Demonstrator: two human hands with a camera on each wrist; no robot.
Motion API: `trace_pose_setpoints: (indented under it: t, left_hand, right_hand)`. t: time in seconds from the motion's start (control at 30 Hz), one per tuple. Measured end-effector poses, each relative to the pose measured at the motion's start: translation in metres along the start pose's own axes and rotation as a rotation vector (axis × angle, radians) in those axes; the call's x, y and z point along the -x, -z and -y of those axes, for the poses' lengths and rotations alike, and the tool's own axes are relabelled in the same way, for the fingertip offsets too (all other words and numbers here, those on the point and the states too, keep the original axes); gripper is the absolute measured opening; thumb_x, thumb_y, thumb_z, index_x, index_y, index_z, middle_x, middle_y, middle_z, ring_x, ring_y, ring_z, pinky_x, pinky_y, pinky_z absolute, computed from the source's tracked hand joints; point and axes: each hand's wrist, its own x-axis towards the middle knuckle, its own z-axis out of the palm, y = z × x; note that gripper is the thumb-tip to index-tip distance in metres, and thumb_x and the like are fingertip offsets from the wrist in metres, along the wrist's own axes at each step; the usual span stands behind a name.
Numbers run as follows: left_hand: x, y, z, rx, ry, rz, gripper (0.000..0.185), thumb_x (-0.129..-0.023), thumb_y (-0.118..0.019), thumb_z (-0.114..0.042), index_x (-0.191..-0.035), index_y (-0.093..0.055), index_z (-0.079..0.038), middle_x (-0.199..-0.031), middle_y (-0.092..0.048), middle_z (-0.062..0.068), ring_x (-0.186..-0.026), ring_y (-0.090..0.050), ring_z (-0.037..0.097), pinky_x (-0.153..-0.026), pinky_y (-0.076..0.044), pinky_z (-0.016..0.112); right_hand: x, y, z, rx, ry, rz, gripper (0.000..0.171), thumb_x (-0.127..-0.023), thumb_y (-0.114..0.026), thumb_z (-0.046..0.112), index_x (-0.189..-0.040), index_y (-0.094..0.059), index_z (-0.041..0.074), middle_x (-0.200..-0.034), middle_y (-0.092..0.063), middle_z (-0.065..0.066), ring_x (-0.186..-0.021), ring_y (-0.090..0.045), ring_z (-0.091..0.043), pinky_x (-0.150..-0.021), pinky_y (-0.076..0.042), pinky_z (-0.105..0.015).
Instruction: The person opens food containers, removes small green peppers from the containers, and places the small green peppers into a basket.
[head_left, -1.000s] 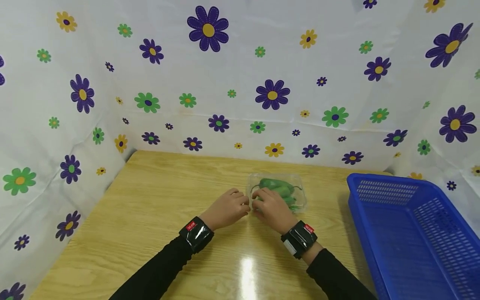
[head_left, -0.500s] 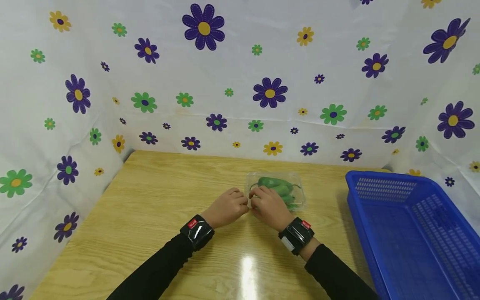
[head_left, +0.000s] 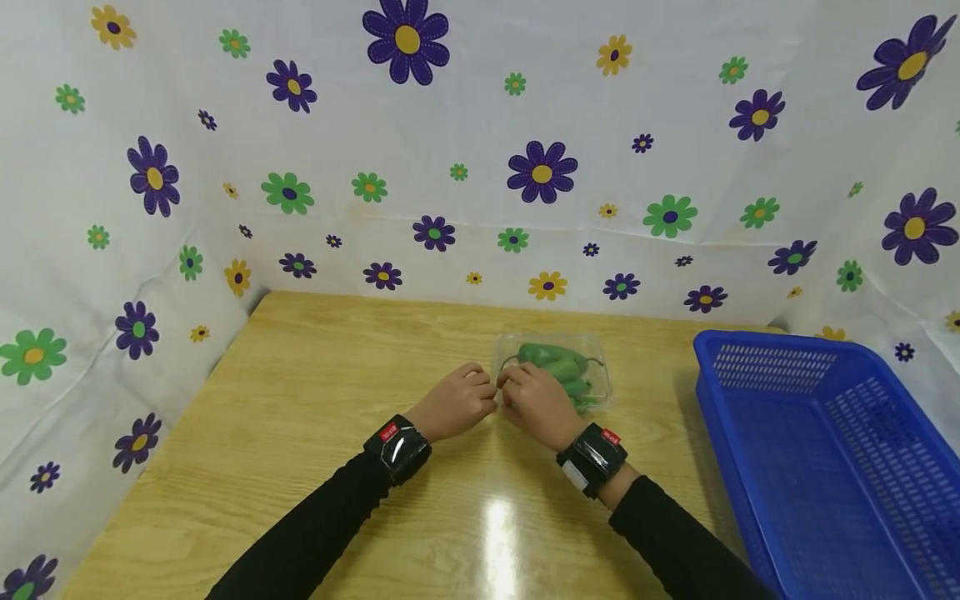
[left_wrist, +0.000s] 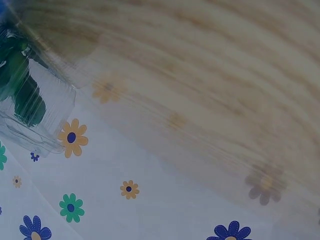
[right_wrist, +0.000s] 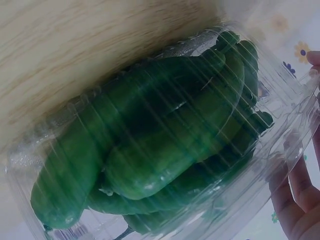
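Note:
A clear plastic clamshell box (head_left: 602, 385) holds several green peppers (head_left: 551, 357) and stands on the wooden table. At its near left edge my left hand (head_left: 456, 403) grips the plastic with curled fingers. Close beside it, my right hand (head_left: 542, 405) pinches the same edge and covers part of the peppers. In the right wrist view the peppers (right_wrist: 155, 170) show large through the ribbed lid, and fingers (right_wrist: 302, 185) appear at the box's edge. The left wrist view shows only a corner of the box (left_wrist: 52, 135), no hand.
A large blue plastic basket (head_left: 795, 467) with slotted walls stands at the right of the table (head_left: 337, 350). White cloth (head_left: 330, 142) printed with flowers hangs behind the table and along both sides.
My right hand has shifted slightly left, its fingers closer to my left hand at the box's edge. The box stays where it was; the head view has tilted a little.

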Motion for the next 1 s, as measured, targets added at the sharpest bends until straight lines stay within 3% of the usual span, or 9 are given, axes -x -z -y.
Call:
trace_pose_setpoints:
  t: [0.33,1.0]
  left_hand:
    - [-0.002,-0.006,-0.001,0.022,-0.067,-0.046,0.013,-0.08,-0.074,-0.019,-0.068,-0.069,-0.017,-0.073,-0.064,-0.008,-0.071,-0.057,0.006,-0.081,-0.046,0.023]
    - [0.0,-0.01,-0.004,0.026,-0.015,-0.043,0.018,-0.079,-0.074,-0.018,-0.064,-0.066,-0.017,-0.072,-0.063,-0.008,-0.073,-0.058,0.006,-0.084,-0.047,0.024]
  right_hand:
    - [-0.002,0.004,0.003,0.029,0.031,-0.012,0.01,-0.074,-0.078,0.01,-0.08,-0.07,0.007,-0.091,-0.064,-0.002,-0.084,-0.059,-0.016,-0.071,-0.051,-0.024]
    - [0.0,0.003,0.005,0.044,0.041,0.006,0.012,-0.076,-0.076,0.011,-0.086,-0.071,0.005,-0.096,-0.064,-0.002,-0.09,-0.058,-0.016,-0.078,-0.051,-0.023]
